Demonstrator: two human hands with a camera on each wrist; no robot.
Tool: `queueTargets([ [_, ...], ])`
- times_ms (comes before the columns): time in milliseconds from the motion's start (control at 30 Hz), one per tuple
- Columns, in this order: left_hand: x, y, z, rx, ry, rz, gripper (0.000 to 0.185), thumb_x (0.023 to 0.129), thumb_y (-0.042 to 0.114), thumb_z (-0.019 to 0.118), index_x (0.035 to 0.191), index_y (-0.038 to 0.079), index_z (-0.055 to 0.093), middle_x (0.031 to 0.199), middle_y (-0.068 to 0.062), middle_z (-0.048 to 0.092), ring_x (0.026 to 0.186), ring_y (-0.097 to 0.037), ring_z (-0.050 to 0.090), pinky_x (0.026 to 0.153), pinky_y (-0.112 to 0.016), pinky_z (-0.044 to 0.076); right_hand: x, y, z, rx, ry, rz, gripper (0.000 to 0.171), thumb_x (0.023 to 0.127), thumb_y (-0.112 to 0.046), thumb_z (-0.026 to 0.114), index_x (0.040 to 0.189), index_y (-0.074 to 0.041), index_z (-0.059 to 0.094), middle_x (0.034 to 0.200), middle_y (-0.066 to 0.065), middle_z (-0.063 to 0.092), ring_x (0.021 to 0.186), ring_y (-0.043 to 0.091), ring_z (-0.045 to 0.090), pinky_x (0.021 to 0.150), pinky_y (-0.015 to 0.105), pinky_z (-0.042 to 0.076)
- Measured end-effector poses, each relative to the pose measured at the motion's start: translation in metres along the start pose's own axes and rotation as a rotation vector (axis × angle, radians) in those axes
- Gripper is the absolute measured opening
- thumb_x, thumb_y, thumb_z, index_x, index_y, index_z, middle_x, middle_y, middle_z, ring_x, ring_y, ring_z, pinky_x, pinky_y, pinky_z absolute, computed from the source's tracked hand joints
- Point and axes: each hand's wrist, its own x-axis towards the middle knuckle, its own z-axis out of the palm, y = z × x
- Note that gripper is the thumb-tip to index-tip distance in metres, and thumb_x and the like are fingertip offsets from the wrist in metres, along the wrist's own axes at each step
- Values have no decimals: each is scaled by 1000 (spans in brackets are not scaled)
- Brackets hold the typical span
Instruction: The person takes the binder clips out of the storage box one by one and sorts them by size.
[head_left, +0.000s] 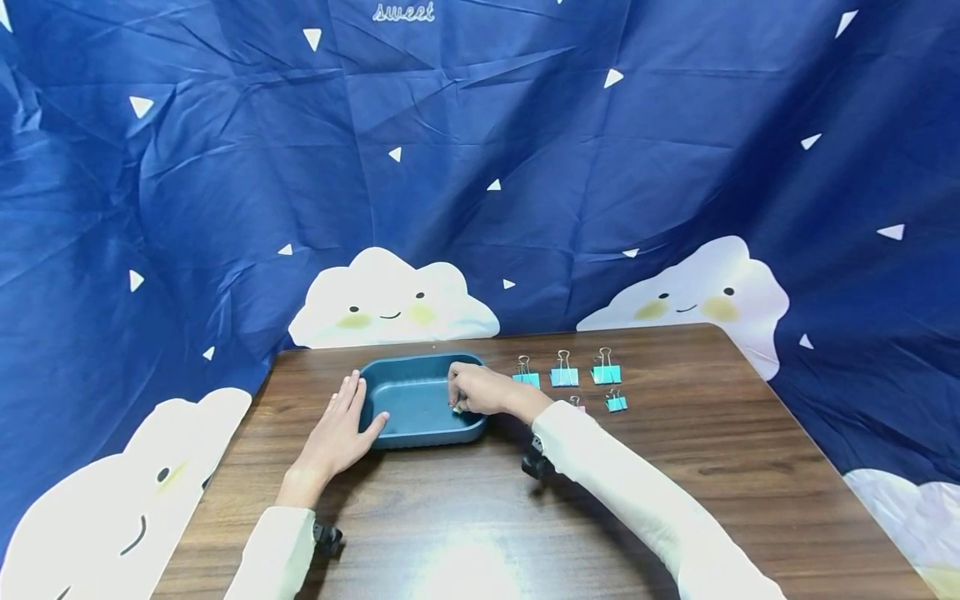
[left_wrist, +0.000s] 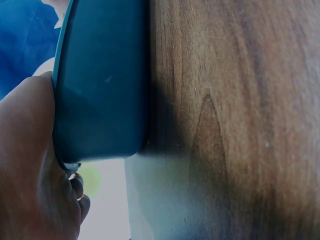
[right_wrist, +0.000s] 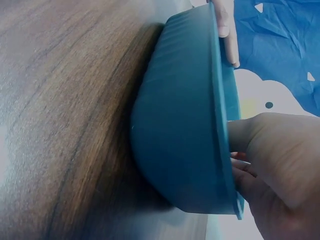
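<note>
Blue tray [head_left: 408, 396] sits mid-surface [head_left: 480, 500] from the head view. The left hand [head_left: 337, 433] rests flat against its left rim, fingers straight. The right hand [head_left: 480, 389] reaches inside, its grip pinched on a small clip [head_left: 457, 408]. Four teal binder clips [head_left: 564, 375] lie just right.

Left wrist: tray wall [left_wrist: 100, 85], palm [left_wrist: 25, 165] touching it.

Right wrist: the curled hand [right_wrist: 275, 165] is over the rim [right_wrist: 220, 125]; the clip's hidden there.

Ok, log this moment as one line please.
left hand: rests on blue tray rim | right hand: pinches small clip over tray | table: teal binder clips beside tray
</note>
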Motion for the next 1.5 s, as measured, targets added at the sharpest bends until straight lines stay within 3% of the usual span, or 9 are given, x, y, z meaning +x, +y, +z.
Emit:
queueTargets([
  [233, 0, -1, 0, 2, 2, 5, 92, 109, 56, 51, 167, -7, 18, 178, -24, 9, 166, -42, 11, 136, -58, 16, -2, 0, -7, 42, 63, -76, 17, 101, -3, 71, 106, -11, 85, 107, 3, 69, 96, 15, 65, 82, 27, 57],
  [467, 2, -1, -1, 14, 10, 11, 90, 109, 54, 52, 166, -8, 21, 178, -26, 11, 165, -44, 13, 135, -59, 18, -4, 0, -21, 61, 133, -109, 10, 100, -10, 75, 105, -12, 84, 101, 0, 74, 87, 11, 66, 78, 22, 56],
  [967, 1, 1, -1, 3, 8, 13, 88, 109, 50, 54, 166, -8, 21, 178, -26, 10, 166, -44, 12, 135, -60, 18, -26, 3, -42, 83, 178, -62, 9, 99, -11, 75, 104, -11, 82, 100, -2, 74, 86, 7, 66, 80, 21, 57],
  [1500, 0, 0, -1, -4, 3, 7, 89, 109, 51, 54, 167, -7, 20, 178, -24, 10, 166, -43, 11, 135, -59, 17, -70, 7, -62, 51, 259, -15, 8, 98, -11, 76, 101, -15, 81, 97, -6, 73, 83, 9, 64, 75, 24, 55],
])
